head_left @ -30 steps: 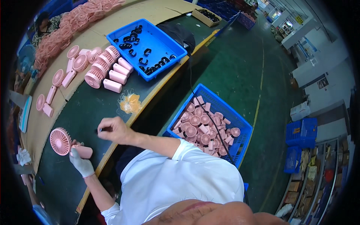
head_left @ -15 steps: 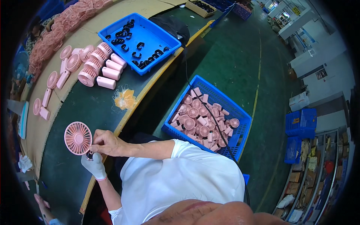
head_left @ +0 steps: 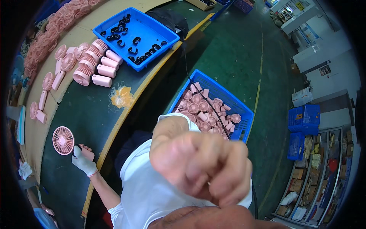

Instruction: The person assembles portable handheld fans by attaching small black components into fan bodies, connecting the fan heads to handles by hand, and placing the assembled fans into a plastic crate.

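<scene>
A pink handheld fan (head_left: 63,140) is gripped by my left hand (head_left: 84,163), which wears a white glove with bare fingertips. The fan's round grille points up, its handle lies across my palm, and a small black part shows at the joint between them. My right hand (head_left: 204,164) is raised close to the camera, bare and slightly blurred. Its fingers are curled in; whether anything is between them is hidden. More pink fans (head_left: 87,64) lie in a row on the green-topped bench (head_left: 85,114), beyond my left hand.
A blue tray (head_left: 160,55) holding black curved clips stands at the bench's far edge. An orange patch (head_left: 122,97) is stuck nearby. Right of the bench, a blue crate (head_left: 244,124) is full of pink fans, with a black cable (head_left: 188,68) hanging across it. Shelves (head_left: 324,171) stand far right.
My right hand has let go of the fan and risen to the right, close to the camera. My left hand keeps the fan, now slightly further left and tilted.
</scene>
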Action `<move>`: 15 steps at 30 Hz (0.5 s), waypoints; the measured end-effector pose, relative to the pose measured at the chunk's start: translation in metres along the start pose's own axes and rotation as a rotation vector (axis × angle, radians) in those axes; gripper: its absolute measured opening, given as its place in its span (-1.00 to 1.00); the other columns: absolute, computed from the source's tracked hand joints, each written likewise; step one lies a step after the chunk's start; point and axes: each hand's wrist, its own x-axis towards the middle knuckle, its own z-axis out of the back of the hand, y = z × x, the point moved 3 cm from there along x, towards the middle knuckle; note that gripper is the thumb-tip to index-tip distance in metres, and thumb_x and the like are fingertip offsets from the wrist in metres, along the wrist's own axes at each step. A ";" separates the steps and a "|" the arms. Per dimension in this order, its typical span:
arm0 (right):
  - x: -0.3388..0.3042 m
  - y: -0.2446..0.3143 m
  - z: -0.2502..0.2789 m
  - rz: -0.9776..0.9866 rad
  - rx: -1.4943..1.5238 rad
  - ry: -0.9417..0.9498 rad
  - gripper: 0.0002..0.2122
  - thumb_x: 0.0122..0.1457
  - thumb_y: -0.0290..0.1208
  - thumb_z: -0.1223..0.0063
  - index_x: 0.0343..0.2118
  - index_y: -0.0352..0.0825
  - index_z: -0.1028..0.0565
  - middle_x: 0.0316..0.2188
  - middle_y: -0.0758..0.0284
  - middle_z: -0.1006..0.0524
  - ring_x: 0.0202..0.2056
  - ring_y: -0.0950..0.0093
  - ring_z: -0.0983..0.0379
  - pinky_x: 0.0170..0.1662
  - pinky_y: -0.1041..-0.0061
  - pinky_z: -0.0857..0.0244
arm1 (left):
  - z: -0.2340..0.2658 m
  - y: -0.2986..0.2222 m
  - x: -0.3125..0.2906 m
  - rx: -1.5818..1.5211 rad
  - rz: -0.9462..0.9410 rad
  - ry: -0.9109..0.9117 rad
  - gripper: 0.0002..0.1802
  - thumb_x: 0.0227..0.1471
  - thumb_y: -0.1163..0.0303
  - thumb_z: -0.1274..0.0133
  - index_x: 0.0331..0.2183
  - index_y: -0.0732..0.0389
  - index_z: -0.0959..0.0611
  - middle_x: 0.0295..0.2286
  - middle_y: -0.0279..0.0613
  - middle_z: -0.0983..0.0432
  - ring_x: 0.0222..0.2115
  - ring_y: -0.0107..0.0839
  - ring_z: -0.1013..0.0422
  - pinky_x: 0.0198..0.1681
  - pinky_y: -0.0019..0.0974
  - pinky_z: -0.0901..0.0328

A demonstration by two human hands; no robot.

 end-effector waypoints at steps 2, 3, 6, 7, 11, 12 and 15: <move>0.007 0.011 -0.009 0.003 -0.005 -0.014 -0.69 0.28 -0.09 0.24 -0.42 -0.21 -0.42 -0.42 0.40 -0.39 -0.44 0.50 -0.24 -0.45 0.50 -0.13 | -0.001 0.002 0.004 -0.013 0.015 0.027 -0.65 0.02 0.15 -0.14 -0.42 0.27 -0.52 -0.51 -0.27 -0.43 -0.54 -0.47 -0.36 -0.52 -0.43 -0.25; 0.008 0.011 -0.012 0.005 0.017 -0.050 -0.71 0.26 -0.12 0.22 -0.44 -0.21 -0.41 -0.42 0.40 -0.38 -0.43 0.50 -0.23 -0.44 0.50 -0.13 | -0.002 0.002 0.004 -0.026 0.017 0.029 -0.65 0.01 0.15 -0.14 -0.42 0.27 -0.52 -0.50 -0.27 -0.43 -0.53 -0.47 -0.36 -0.50 -0.41 -0.26; 0.009 0.008 -0.014 0.012 0.085 -0.172 -0.78 0.22 -0.20 0.17 -0.47 -0.20 -0.38 -0.44 0.42 -0.35 -0.41 0.52 -0.20 -0.41 0.50 -0.10 | -0.006 -0.001 -0.001 -0.037 -0.012 0.032 -0.65 0.01 0.15 -0.15 -0.41 0.27 -0.51 -0.49 -0.27 -0.43 -0.53 -0.46 -0.36 -0.49 -0.40 -0.26; 0.009 0.008 -0.015 0.010 0.104 -0.207 -0.80 0.20 -0.23 0.15 -0.48 -0.20 -0.37 -0.44 0.43 -0.34 -0.40 0.52 -0.19 -0.39 0.51 -0.10 | -0.006 0.000 -0.001 -0.039 -0.013 0.032 -0.65 0.01 0.15 -0.15 -0.41 0.27 -0.51 -0.49 -0.27 -0.43 -0.53 -0.46 -0.36 -0.49 -0.40 -0.26; 0.009 0.014 -0.018 0.002 0.138 -0.338 -0.87 0.14 -0.34 0.08 -0.52 -0.19 -0.33 -0.46 0.46 -0.30 -0.37 0.54 -0.15 -0.35 0.51 -0.06 | -0.009 -0.003 -0.004 -0.036 -0.009 0.035 -0.68 0.02 0.18 -0.12 -0.41 0.27 -0.51 -0.49 -0.27 -0.42 -0.53 -0.45 -0.36 -0.50 -0.40 -0.26; 0.007 0.012 -0.018 -0.007 0.147 -0.349 -0.87 0.12 -0.37 0.06 -0.53 -0.19 -0.32 -0.46 0.47 -0.29 -0.36 0.55 -0.15 -0.34 0.52 -0.06 | -0.008 -0.003 -0.005 -0.033 -0.008 0.021 -0.69 0.03 0.19 -0.11 -0.42 0.28 -0.51 -0.49 -0.26 -0.42 -0.53 -0.45 -0.36 -0.50 -0.40 -0.26; 0.003 0.005 -0.019 -0.014 0.183 -0.316 -0.87 0.10 -0.40 0.06 -0.55 -0.18 -0.30 -0.48 0.48 -0.26 -0.36 0.55 -0.13 -0.32 0.52 -0.03 | -0.006 -0.004 -0.007 0.000 -0.025 -0.032 -0.69 0.04 0.20 -0.07 -0.42 0.29 -0.51 -0.50 -0.25 -0.42 -0.53 -0.44 -0.36 -0.50 -0.39 -0.28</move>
